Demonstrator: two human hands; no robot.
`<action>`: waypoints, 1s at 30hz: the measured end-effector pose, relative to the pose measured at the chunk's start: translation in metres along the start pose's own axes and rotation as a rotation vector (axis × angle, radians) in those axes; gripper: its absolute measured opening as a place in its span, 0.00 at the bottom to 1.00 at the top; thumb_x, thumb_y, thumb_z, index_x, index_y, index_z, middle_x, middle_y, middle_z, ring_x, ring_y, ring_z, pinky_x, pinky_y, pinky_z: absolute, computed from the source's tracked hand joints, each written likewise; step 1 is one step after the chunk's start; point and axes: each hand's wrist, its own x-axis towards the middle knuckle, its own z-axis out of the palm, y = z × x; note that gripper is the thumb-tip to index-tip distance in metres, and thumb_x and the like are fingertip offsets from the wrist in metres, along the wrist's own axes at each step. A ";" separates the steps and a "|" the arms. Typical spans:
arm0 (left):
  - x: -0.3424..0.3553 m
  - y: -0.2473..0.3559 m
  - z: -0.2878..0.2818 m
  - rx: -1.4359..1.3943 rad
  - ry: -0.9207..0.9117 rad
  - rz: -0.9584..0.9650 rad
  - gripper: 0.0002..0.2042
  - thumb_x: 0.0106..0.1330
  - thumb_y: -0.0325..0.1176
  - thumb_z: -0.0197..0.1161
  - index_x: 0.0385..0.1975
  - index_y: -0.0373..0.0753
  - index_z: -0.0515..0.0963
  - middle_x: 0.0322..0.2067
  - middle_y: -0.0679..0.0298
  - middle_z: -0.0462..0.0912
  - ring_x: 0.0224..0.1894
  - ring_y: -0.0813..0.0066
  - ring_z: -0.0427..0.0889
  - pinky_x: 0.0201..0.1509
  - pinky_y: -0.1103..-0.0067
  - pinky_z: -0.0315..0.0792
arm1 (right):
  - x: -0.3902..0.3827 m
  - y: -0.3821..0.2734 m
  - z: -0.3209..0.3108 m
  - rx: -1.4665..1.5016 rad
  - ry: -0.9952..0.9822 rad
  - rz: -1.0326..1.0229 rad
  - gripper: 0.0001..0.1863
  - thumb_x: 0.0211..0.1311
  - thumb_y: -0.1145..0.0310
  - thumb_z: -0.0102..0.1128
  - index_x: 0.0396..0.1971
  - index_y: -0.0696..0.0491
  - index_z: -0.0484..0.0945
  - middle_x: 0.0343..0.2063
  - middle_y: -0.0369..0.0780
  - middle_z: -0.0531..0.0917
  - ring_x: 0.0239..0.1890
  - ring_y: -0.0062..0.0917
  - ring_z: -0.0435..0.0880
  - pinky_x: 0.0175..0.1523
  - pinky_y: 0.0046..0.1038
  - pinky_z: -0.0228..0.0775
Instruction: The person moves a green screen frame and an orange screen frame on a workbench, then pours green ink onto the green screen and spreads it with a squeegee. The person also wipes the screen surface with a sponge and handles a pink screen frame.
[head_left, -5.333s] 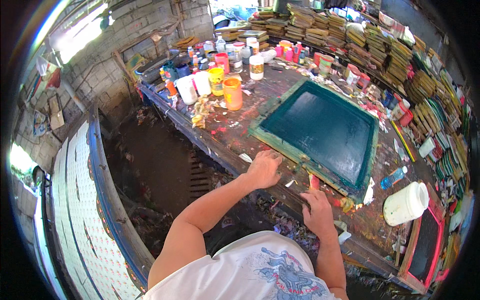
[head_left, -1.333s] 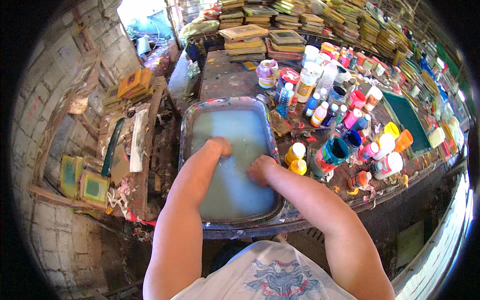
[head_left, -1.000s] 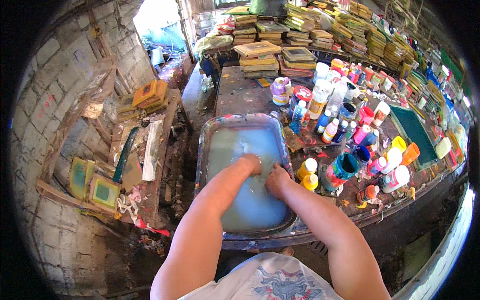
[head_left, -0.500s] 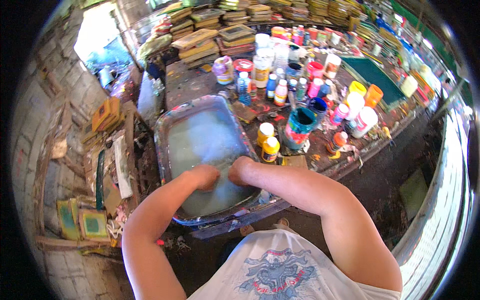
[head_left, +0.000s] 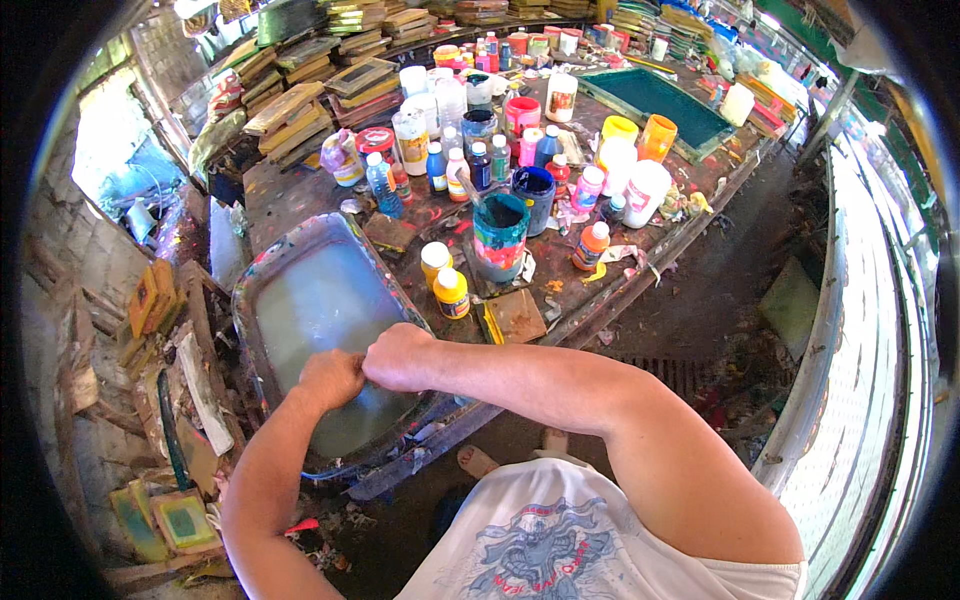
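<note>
Your left hand (head_left: pixel 333 378) and right hand (head_left: pixel 398 357) are together, knuckles touching, over the right side of the tub (head_left: pixel 380 275). Fingers are curled; whether anything is clamped in them, or whether they touch the water, you cannot tell from this angle.

Tub: oblong, dark, rim spattered with paint, at the near edge of the worktop (head_left: pixel 285 195). Contents: cloudy grey-blue water (head_left: pixel 315 300), bottom not visible.

Right of the tub: two yellow bottles (head_left: pixel 452 295), white caps on. Beside them, a teal-smeared pot (head_left: pixel 500 245), mouth open, dark teal inside, a stick (head_left: pixel 469 188) leaning out of it. Just behind it, a blue pot (head_left: pixel 534 205), open, dark blue inside.

Beyond the tub: a clear bottle (head_left: pixel 383 187), capped, blue-tinted; liquid or plastic, cannot tell.

Farther right: an orange bottle (head_left: pixel 591 247), capped; a white jar (head_left: pixel 646 195); an orange cup (head_left: pixel 657 140), mouth upward; behind these, a framed screen (head_left: pixel 660 105) with teal mesh, lying flat.
</note>
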 end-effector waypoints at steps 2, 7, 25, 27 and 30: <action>-0.004 0.002 0.006 -0.009 0.093 -0.049 0.16 0.77 0.42 0.58 0.45 0.36 0.87 0.41 0.42 0.91 0.45 0.38 0.91 0.52 0.49 0.83 | -0.001 0.004 0.005 0.026 0.036 0.033 0.09 0.63 0.68 0.67 0.37 0.52 0.93 0.38 0.48 0.94 0.43 0.46 0.96 0.47 0.47 0.89; -0.022 -0.006 0.028 -0.100 0.372 0.049 0.09 0.71 0.34 0.66 0.37 0.35 0.86 0.36 0.45 0.90 0.42 0.38 0.90 0.50 0.50 0.83 | -0.020 0.022 0.010 0.144 0.157 -0.145 0.12 0.60 0.71 0.66 0.44 0.52 0.90 0.37 0.48 0.93 0.43 0.49 0.94 0.50 0.51 0.86; 0.013 0.184 -0.055 0.137 0.584 -0.153 0.07 0.59 0.28 0.71 0.35 0.37 0.84 0.41 0.50 0.87 0.47 0.43 0.87 0.55 0.53 0.82 | -0.219 0.138 0.055 0.106 0.506 -0.273 0.31 0.66 0.72 0.67 0.71 0.53 0.79 0.78 0.48 0.71 0.81 0.48 0.68 0.82 0.50 0.64; 0.031 0.223 -0.075 0.037 0.682 -0.058 0.07 0.59 0.28 0.71 0.36 0.38 0.83 0.40 0.52 0.87 0.47 0.45 0.87 0.55 0.53 0.82 | -0.270 0.169 0.060 0.141 0.537 -0.186 0.30 0.64 0.73 0.68 0.69 0.54 0.80 0.77 0.48 0.72 0.80 0.48 0.70 0.82 0.49 0.66; 0.083 0.280 -0.088 0.079 0.781 0.158 0.07 0.59 0.28 0.72 0.35 0.38 0.83 0.39 0.53 0.87 0.48 0.47 0.87 0.56 0.56 0.81 | -0.356 0.222 0.085 0.147 0.698 -0.035 0.30 0.60 0.75 0.72 0.65 0.52 0.82 0.74 0.48 0.76 0.76 0.47 0.74 0.79 0.49 0.69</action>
